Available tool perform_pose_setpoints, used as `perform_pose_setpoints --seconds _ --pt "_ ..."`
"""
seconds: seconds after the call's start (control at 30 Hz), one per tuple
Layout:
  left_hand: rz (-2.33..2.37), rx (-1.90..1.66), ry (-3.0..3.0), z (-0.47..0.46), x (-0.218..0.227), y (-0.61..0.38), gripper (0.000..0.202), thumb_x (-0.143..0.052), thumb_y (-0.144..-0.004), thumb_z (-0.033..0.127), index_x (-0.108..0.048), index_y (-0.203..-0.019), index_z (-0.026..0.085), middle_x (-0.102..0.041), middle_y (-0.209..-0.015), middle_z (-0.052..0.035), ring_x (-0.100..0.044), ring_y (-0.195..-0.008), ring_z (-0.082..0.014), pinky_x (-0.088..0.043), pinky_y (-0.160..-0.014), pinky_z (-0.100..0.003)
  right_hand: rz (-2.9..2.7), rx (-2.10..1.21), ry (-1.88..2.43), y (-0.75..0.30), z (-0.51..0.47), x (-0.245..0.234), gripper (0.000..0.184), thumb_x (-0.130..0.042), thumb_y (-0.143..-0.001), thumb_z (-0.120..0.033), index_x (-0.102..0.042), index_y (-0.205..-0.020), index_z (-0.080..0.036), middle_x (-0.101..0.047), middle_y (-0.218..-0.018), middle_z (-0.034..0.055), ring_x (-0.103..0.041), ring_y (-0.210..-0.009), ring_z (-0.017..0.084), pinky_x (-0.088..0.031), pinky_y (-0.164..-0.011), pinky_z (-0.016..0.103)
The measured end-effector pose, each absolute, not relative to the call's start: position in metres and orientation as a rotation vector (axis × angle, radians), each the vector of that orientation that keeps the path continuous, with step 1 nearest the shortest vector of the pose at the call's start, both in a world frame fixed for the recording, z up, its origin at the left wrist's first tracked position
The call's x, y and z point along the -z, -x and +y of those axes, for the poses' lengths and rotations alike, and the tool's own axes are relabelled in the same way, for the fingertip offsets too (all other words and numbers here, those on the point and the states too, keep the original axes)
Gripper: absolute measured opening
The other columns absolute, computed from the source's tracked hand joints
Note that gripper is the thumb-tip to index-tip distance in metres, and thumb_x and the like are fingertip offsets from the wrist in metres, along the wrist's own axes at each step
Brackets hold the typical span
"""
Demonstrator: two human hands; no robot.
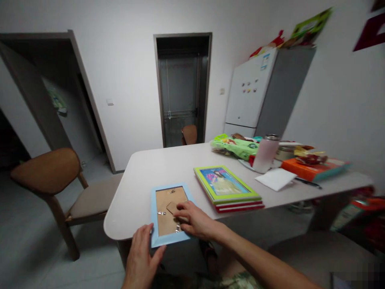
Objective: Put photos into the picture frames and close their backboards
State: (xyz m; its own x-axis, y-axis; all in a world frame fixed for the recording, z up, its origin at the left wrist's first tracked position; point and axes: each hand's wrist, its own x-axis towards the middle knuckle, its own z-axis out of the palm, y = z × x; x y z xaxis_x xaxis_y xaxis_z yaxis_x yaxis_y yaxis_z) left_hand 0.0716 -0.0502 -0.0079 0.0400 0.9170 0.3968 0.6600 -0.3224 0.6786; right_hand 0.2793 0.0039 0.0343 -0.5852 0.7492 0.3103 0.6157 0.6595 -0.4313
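Note:
A light blue picture frame (154, 212) lies face down near the table's front edge, its brown backing board (165, 226) showing with small metal fittings (161, 213) along its sides. My left hand (142, 251) braces the frame's lower left corner, fingers at the left side and thumb by the bottom edge. Over the backing, the curled fingers of my right hand (192, 218) close around a narrow brown piece (172, 207) that looks like the stand leg. My fingers cover most of that piece. Right of the frame lies a stack of frames, a green one with a picture (222, 182) on top.
On the table's (168, 164) right are a pink bottle (266, 154), a green bag (237, 147), white paper (276, 179), a black pen (308, 183) and an orange box (313, 168). A wooden chair (48, 172) stands left; a refrigerator (249, 92) stands behind.

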Motion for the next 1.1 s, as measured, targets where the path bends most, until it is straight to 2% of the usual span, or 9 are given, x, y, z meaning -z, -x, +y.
perform_pose_setpoints --seconds 0.13,0.3,0.47,0.57,0.8,1.0,1.1 --pt "1.395 -1.056 -2.351 -0.030 0.003 -0.078 0.036 -0.057 -0.068 0.030 -0.052 -0.102 0.022 -0.052 -0.114 -0.0082 -0.046 -0.106 -0.0239 -0.040 -0.088 -0.042 -2.431 -0.419 1.083 -0.279 0.018 -0.028 0.029 -0.063 -0.060 -0.028 -0.065 -0.089 -0.025 -0.053 -0.102 0.0046 -0.047 -0.094 0.020 -0.036 -0.080 0.030" --pt "1.330 -0.985 -2.519 -0.019 0.008 -0.086 0.021 -0.054 -0.070 0.038 -0.054 -0.083 0.022 -0.057 -0.106 -0.0071 -0.050 -0.102 -0.0241 -0.043 -0.085 -0.042 -2.384 -0.258 1.147 -0.274 0.019 -0.021 0.016 -0.059 -0.065 -0.035 -0.067 -0.076 -0.027 -0.056 -0.100 0.0011 -0.047 -0.093 0.019 -0.034 -0.080 0.032" --pt "1.327 -0.986 -2.576 -0.013 0.016 -0.085 0.024 -0.050 -0.071 0.047 -0.051 -0.075 0.023 -0.057 -0.102 -0.0061 -0.052 -0.098 -0.0235 -0.045 -0.082 -0.039 -2.367 -0.197 1.259 -0.266 0.022 -0.027 0.031 -0.053 -0.066 -0.043 -0.062 -0.091 -0.027 -0.058 -0.101 0.0010 -0.047 -0.092 0.020 -0.036 -0.076 0.034" --pt "1.332 -0.995 -2.598 -0.011 0.019 -0.085 0.027 -0.048 -0.072 0.050 -0.049 -0.074 0.023 -0.056 -0.101 -0.0063 -0.052 -0.096 -0.0229 -0.045 -0.081 -0.038 -2.362 -0.196 1.351 -0.251 0.031 -0.030 0.033 -0.049 -0.068 -0.043 -0.061 -0.094 -0.026 -0.060 -0.095 0.0028 -0.047 -0.091 0.021 -0.037 -0.075 0.036" --pt "1.355 -0.951 -2.617 -0.012 0.021 -0.084 0.031 -0.045 -0.072 0.054 -0.047 -0.075 0.023 -0.055 -0.102 -0.0063 -0.053 -0.094 -0.0223 -0.045 -0.079 -0.036 -2.316 -0.044 1.513 -0.220 0.046 -0.028 0.026 -0.043 -0.072 -0.037 -0.063 -0.081 -0.024 -0.058 -0.087 0.0055 -0.047 -0.086 0.024 -0.038 -0.068 0.040" --pt "1.357 -0.923 -2.636 -0.012 0.021 -0.082 0.032 -0.045 -0.071 0.055 -0.047 -0.073 0.023 -0.056 -0.100 -0.0064 -0.053 -0.094 -0.0228 -0.045 -0.079 -0.037 -2.120 -0.051 1.722 -0.235 0.058 -0.030 0.037 -0.038 -0.075 -0.041 -0.059 -0.090 -0.016 -0.056 -0.097 0.0110 -0.043 -0.094 0.023 -0.036 -0.075 0.038" --pt "1.355 -0.919 -2.633 -0.012 0.019 -0.083 0.031 -0.045 -0.071 0.054 -0.047 -0.072 0.024 -0.056 -0.101 -0.0062 -0.053 -0.095 -0.0229 -0.045 -0.079 -0.038 -2.050 -0.038 1.813 -0.241 0.068 -0.027 0.035 -0.041 -0.072 -0.038 -0.059 -0.089 -0.012 -0.054 -0.099 0.0126 -0.041 -0.097 0.025 -0.035 -0.077 0.038"
